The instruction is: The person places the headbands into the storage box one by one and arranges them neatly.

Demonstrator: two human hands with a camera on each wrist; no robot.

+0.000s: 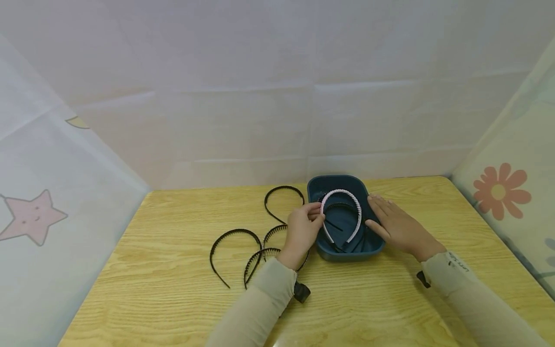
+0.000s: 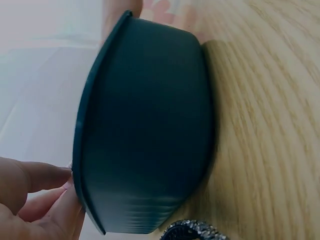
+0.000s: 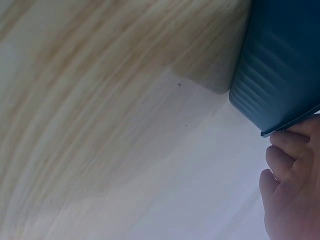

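Note:
A pale pink, twisted-looking headband (image 1: 359, 212) is at the dark blue plastic bin (image 1: 347, 257), its arch toward the back. My left hand (image 1: 301, 231) pinches its left side between thumb and fingers, over the bin's left rim. Inside the bin lie black headbands (image 1: 334, 225), partly hidden by the pink one. On the bin's right rim rests my right hand (image 1: 401, 231), fingers extended and thumb apart. The left wrist view shows the bin's outer wall (image 2: 145, 110), with left fingertips right at the rim. In the right wrist view, right fingers (image 3: 290, 145) touch the rim.
Left of the bin lie several black headbands: one toward the back (image 1: 284, 187), one farthest left (image 1: 236, 230), and toothed ones (image 1: 266, 249) partly under my left forearm. All rest on a wood-grain table (image 1: 165, 270). A white cloth wall (image 1: 243, 125) stands behind it.

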